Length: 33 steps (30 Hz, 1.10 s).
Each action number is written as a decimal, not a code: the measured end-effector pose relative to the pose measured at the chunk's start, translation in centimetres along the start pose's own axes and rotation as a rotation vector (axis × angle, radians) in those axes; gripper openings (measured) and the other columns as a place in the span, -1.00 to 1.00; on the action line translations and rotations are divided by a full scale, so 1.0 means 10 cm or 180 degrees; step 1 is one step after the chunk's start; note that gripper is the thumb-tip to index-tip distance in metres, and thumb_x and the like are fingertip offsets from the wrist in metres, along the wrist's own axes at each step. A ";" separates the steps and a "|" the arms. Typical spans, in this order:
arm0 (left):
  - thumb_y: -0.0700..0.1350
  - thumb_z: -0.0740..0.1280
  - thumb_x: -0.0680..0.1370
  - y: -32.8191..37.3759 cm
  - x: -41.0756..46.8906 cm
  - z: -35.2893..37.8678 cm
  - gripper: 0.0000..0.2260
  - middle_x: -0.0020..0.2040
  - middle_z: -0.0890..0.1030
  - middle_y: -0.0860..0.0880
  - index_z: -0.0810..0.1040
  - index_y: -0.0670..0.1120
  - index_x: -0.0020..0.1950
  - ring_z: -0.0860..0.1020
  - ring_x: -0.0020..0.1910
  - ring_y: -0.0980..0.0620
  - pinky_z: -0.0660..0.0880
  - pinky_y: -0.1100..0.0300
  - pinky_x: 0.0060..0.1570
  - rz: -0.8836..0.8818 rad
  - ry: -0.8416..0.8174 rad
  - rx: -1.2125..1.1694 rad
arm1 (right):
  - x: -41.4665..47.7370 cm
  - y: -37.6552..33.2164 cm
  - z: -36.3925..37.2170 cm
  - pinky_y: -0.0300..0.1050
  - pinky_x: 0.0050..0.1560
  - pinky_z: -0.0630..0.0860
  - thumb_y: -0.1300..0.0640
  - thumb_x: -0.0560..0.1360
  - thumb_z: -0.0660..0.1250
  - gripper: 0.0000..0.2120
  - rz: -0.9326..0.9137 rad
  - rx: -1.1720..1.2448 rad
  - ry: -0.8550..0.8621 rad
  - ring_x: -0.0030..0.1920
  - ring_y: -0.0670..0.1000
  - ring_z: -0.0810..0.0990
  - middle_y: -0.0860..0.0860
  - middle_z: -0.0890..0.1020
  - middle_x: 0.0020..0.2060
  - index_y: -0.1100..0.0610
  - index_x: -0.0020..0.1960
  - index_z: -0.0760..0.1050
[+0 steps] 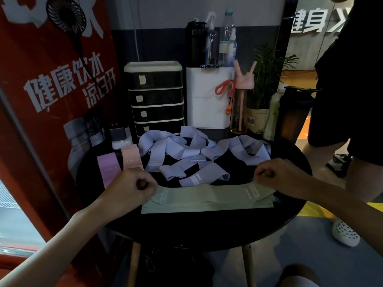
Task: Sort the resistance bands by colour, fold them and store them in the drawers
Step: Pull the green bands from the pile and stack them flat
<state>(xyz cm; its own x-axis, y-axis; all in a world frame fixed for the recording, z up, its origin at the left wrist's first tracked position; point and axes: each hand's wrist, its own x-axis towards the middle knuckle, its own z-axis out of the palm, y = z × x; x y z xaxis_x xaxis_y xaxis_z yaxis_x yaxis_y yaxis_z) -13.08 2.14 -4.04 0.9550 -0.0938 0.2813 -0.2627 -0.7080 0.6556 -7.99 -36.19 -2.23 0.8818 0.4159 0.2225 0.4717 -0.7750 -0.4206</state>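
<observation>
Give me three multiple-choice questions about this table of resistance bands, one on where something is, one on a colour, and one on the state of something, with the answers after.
1. Where does the green band stack lie?
A. on a chair
B. at the near edge of the table, between the left hand and the right hand
C. hung on a hook

2. What colour are the tangled bands mid-table?
A. pale blue
B. orange
C. black

3. How are the drawers of the drawer unit?
A. top one pulled open
B. all taken out
C. all shut

Answers:
1. B, since each hand grips one end of the stack at the near edge.
2. A, since the loose heap is pale blue.
3. C, since every drawer front sits flush.
</observation>
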 end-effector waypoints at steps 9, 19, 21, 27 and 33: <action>-0.13 0.41 0.55 -0.08 0.01 0.09 -0.80 0.06 0.50 0.07 0.59 0.21 0.00 0.52 0.06 0.18 0.40 0.33 0.01 0.0003 0.0246 -0.0405 | 0.06 -0.06 0.06 -0.04 0.03 0.52 0.08 0.58 0.31 -0.73 0.0484 0.0477 0.0103 -0.02 0.01 0.59 0.02 0.59 -0.07 0.10 0.25 0.47; 0.15 0.41 0.38 -0.15 -0.08 0.21 -0.78 -0.03 0.64 0.06 0.54 0.26 0.01 0.59 -0.05 0.17 0.49 0.30 -0.04 -0.0370 -0.0090 -0.0483 | -0.05 -0.08 0.18 -0.19 -0.35 0.22 0.13 0.62 0.22 -0.68 0.0519 0.0522 -0.0354 -0.47 -0.08 0.26 -0.04 0.30 -0.49 0.41 -0.12 0.41; 0.23 0.37 0.36 -0.14 -0.04 0.18 -0.72 -0.02 0.63 0.07 0.53 0.25 0.05 0.61 -0.03 0.12 0.52 0.19 0.03 -0.0405 -0.0217 -0.0405 | -0.02 -0.13 0.12 -0.20 -0.38 0.33 0.14 0.60 0.27 -0.70 0.0329 0.0340 -0.0408 -0.39 -0.06 0.45 -0.02 0.51 -0.39 0.43 0.04 0.49; 0.38 0.33 0.38 -0.05 0.08 0.07 -0.61 0.02 0.62 0.11 0.56 0.21 0.09 0.59 -0.01 0.19 0.55 0.16 0.08 -0.0528 -0.0705 0.0198 | 0.07 -0.28 -0.03 0.00 0.22 0.40 -0.08 0.55 0.31 -0.52 0.0335 0.0033 -0.1351 0.24 0.15 0.49 0.15 0.52 0.24 0.25 0.31 0.45; 0.19 0.42 0.49 -0.05 0.07 0.03 -0.79 -0.08 0.67 0.10 0.63 0.10 -0.01 0.63 -0.10 0.19 0.60 0.09 -0.03 -0.0271 -0.0968 0.0271 | 0.09 -0.23 -0.02 -0.09 0.10 0.45 -0.21 0.47 0.32 -0.46 0.0352 -0.0151 -0.1628 0.12 0.09 0.55 0.09 0.57 0.11 0.19 0.22 0.50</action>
<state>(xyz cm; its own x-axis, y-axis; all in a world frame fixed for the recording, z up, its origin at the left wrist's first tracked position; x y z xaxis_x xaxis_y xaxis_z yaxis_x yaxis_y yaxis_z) -12.28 2.19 -4.38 0.9738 -0.2273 -0.0026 -0.1798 -0.7770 0.6033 -8.26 -34.10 -0.90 0.8180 0.5003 -0.2838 0.3859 -0.8432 -0.3744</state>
